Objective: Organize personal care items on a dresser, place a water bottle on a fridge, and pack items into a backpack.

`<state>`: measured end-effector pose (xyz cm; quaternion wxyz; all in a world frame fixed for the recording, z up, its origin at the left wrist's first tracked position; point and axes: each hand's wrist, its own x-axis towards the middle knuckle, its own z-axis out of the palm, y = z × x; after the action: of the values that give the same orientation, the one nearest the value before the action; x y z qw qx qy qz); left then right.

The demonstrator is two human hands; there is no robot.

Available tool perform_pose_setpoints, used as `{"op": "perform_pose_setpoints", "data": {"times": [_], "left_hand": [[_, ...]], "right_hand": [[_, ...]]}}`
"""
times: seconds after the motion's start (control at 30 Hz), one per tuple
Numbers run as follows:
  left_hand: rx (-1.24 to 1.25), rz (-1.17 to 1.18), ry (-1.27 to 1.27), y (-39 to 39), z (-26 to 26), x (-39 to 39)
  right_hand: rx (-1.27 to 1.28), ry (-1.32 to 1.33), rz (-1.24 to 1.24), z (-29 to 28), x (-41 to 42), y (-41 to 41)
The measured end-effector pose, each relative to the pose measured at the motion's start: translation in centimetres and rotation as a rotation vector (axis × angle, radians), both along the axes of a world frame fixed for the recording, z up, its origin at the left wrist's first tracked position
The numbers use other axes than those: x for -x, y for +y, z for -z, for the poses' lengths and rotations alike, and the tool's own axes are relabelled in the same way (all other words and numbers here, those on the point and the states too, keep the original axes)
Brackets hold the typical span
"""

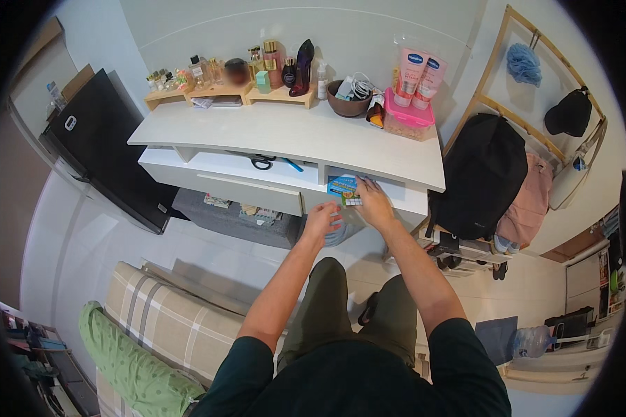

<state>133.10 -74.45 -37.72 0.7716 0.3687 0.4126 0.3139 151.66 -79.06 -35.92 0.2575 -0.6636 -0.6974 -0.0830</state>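
Observation:
A blue printed leaflet (341, 185) bearing writing sticks out at the front of the right compartment of a white dressing table (271, 127). My right hand (373, 200) grips its right side, fingers on top. A smaller printed piece (352, 199) with white squares shows just below it, partly covered by the hand. Below and to the left, my left hand (322, 223) hovers in front of the drawer face, holding nothing, fingers apart and curled. In the left compartment lie black-handled scissors (262, 162) and a blue pen-like item (292, 164).
Perfume bottles (272, 62) stand on wooden risers along the tabletop. A brown bowl (347, 101) and a pink-lidded container (408, 117) with lotion tubes occupy its right end. A black backpack (480, 172) hangs at right. Below sits a grey fabric ottoman (229, 216); a plaid mattress (177, 313) lies left.

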Motion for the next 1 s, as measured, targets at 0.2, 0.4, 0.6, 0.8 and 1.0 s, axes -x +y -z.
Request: {"op": "perform_pose_setpoints", "data": {"times": [0.2, 0.4, 0.6, 0.8, 1.0], "left_hand": [[0.122, 0.016, -0.100, 2.8, 0.4, -1.3], [0.025, -0.105, -0.049, 3.4, 1.7, -2.6], [-0.105, -0.164, -0.077, 1.6, 0.9, -1.2], [-0.173, -0.106, -0.060, -0.9, -1.9, 1.5], [-0.209, -0.068, -0.086, -2.9, -3.5, 3.4]], "right_hand": [[0.042, -0.006, -0.004, 0.9, -1.6, -0.2], [-0.018, 0.003, -0.081, 0.3, -1.1, -1.5], [0.010, 0.360, -0.019, -2.6, -0.7, -4.1], [0.234, 1.421, 0.120, -3.9, -0.3, -6.5], [0.179, 1.802, -0.100, -5.9, -0.1, -8.7]]}}
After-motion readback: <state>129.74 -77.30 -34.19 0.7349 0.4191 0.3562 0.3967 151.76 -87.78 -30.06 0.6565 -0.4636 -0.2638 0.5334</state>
